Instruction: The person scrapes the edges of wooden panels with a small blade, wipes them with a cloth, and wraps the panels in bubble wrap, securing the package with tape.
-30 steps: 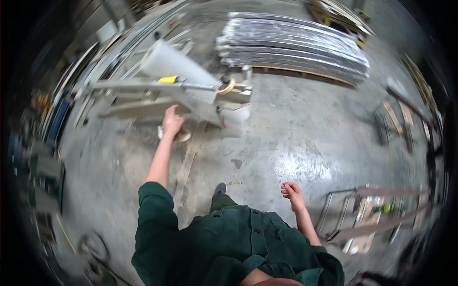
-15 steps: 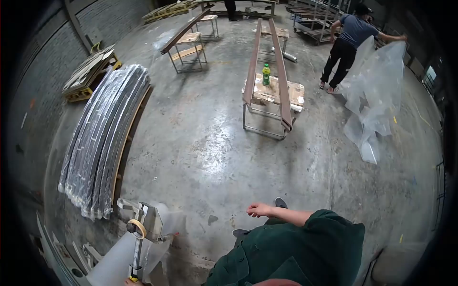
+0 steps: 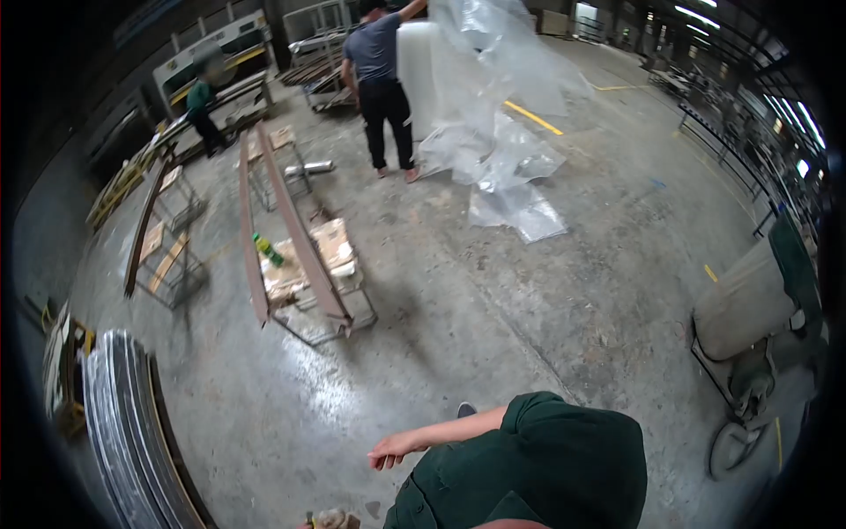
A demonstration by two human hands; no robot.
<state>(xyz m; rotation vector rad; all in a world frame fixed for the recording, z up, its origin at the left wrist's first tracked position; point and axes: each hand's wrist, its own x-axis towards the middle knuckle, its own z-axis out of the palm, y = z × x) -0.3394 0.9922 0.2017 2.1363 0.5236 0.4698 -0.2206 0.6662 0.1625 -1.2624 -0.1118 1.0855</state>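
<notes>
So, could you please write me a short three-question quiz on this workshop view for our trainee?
1. Which thing stands between the two brown beams?
A) a red bucket
B) a green bottle
C) a blue crate
2. True or false: the person in the grey-blue shirt has one arm raised beside the clear plastic sheet.
3. Fill in the colour: the stripe on the floor next to the sheet is ____.

Key: 1. B; 2. true; 3. yellow

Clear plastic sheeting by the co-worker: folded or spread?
Spread, though rumpled: the sheeting hangs beside the co-worker and trails across the grey concrete floor.
</notes>
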